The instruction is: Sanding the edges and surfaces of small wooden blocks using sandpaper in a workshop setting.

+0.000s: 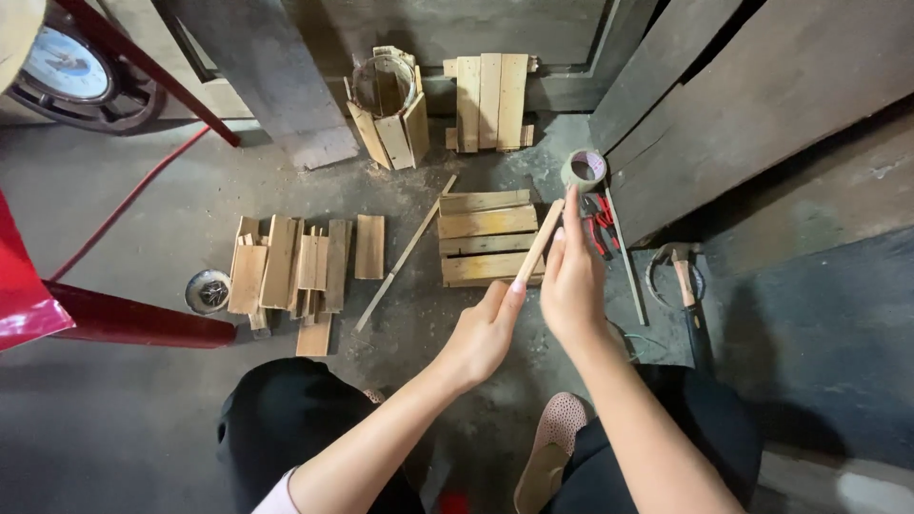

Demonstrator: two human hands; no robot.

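Observation:
My left hand grips the near end of a thin wooden strip that points up and away from me. My right hand is raised beside the strip, fingers together and extended, touching its upper part. Just beyond my fingertips a roll of tape stands on the concrete floor. Below the strip lies a small panel of joined wooden slats.
A pile of loose wooden slats lies at left, with a long thin stick beside it. A round slat container and another slat panel stand at the back. Red pliers, a hammer and large boards are at right.

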